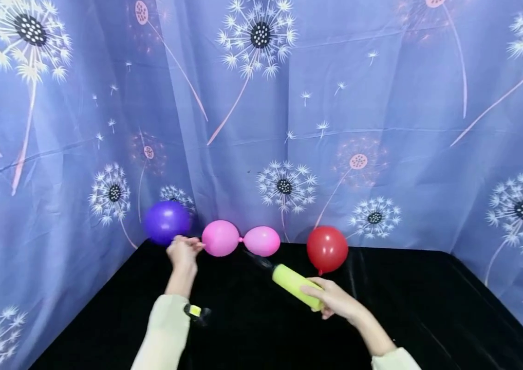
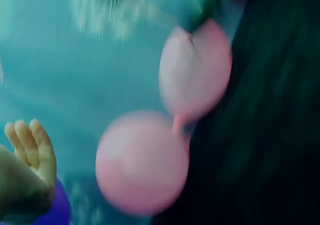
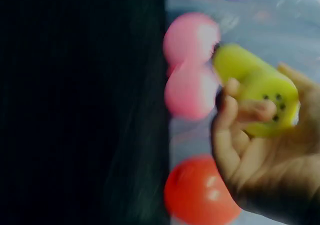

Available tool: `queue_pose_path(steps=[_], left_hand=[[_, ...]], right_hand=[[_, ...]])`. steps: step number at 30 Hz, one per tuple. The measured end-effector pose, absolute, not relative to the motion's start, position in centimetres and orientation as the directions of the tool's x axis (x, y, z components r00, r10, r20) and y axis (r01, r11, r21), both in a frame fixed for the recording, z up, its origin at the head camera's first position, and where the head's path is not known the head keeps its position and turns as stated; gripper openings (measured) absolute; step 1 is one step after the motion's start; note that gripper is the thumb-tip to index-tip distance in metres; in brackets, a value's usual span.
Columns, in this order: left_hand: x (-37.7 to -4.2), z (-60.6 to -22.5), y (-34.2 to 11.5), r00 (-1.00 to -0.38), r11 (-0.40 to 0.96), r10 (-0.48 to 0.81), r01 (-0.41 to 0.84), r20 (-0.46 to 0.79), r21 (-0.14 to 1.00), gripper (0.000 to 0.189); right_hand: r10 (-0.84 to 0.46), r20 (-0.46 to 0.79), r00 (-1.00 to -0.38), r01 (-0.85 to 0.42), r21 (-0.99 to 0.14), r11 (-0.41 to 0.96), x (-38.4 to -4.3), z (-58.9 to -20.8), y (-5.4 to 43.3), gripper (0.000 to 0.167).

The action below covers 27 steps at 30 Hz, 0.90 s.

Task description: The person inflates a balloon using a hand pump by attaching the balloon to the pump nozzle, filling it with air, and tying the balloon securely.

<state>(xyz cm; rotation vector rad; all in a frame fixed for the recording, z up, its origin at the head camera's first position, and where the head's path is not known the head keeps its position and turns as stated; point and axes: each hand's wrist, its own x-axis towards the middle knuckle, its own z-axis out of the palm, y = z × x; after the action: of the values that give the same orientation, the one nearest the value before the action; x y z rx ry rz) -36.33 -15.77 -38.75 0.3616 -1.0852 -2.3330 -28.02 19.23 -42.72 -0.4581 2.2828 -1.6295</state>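
My right hand point(image 1: 333, 299) grips a yellow-green balloon hand pump point(image 1: 296, 285) with fingers and thumb round its end. The pump's black nozzle point(image 1: 260, 260) points left toward two pink balloons point(image 1: 221, 238) joined at their necks. In the right wrist view, the pump's end cap point(image 3: 272, 105) with small dark holes faces the camera. My left hand point(image 1: 184, 254) is raised between the purple balloon point(image 1: 165, 222) and the pink pair. In the left wrist view its fingers point(image 2: 46, 155) look extended with nothing visible in them; the purple balloon is partly hidden behind that hand.
A red balloon point(image 1: 328, 250) sits at the back of the black-covered table point(image 1: 405, 303), right of the pink pair. Behind the table hangs a blue curtain point(image 1: 326, 113) with dandelion prints. A dark strap with a small yellow-marked device point(image 1: 195, 310) is on the left wrist.
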Motion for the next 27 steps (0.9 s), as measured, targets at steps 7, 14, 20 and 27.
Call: queue_pose_path(steps=[7, 14, 20, 27], left_hand=[[-33.4, -36.6, -8.7, -0.963, -0.538, -0.243, 0.231, 0.113, 0.811, 0.032], [-31.7, -36.3, -4.5, -0.983, -0.661, 0.044, 0.103, 0.176, 0.743, 0.044], [-29.6, -37.6, 0.0, -0.954, -0.604, 0.189, 0.075, 0.235, 0.794, 0.043], [-28.9, -38.6, 2.6, -0.928, -0.619, 0.279, 0.023, 0.247, 0.785, 0.033]], right_hand=[[-0.395, -0.122, -0.911, -0.113, -0.846, 0.521, -29.1, -45.2, 21.5, 0.078], [-0.250, 0.085, -0.964, -0.253, -0.573, 0.779, -28.5, -42.2, 20.3, 0.069], [-0.186, 0.298, -0.936, -0.351, -0.760, 0.547, -27.1, -38.0, 14.7, 0.025], [-0.090, 0.369, -0.925, -0.345, -0.717, 0.606, -27.7, -37.7, 11.8, 0.029]])
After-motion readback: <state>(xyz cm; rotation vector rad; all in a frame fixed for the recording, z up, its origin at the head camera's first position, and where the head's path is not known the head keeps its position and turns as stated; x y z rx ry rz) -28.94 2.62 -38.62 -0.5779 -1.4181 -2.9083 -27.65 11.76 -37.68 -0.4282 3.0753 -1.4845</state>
